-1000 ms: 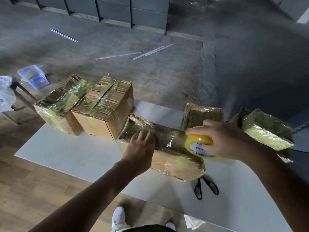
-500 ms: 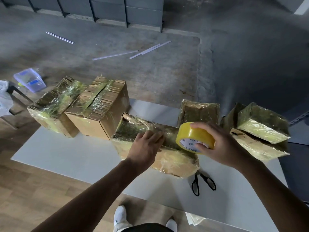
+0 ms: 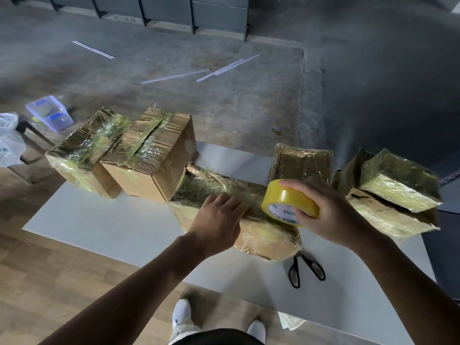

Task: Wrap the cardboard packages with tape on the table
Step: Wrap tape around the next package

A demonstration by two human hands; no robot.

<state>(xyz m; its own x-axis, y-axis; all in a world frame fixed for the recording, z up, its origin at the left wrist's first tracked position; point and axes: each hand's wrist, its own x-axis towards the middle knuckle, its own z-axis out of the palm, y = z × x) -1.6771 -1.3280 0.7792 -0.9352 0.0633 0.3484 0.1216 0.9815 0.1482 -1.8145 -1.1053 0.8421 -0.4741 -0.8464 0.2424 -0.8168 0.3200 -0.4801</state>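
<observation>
Lying across the middle of the white table (image 3: 112, 220), the long package (image 3: 261, 236) sits directly beneath both hands. It is a brown cardboard block, wrapped in glossy, wrinkled yellowish tape, crumpled at its far left corner. The left hand (image 3: 219, 220) rests palm down on its top face, fingers nearly straight and close together. The right hand (image 3: 333, 212) grips a tape roll (image 3: 286, 197), fingers curled over its rim, at the package's right end; whether the roll touches the package cannot be told. The roll is smooth yellow tape on a printed white core. Black scissors (image 3: 306, 270) lie just beside the package's near right corner. Other taped boxes (image 3: 154, 155) stand at the table's far edge.
</observation>
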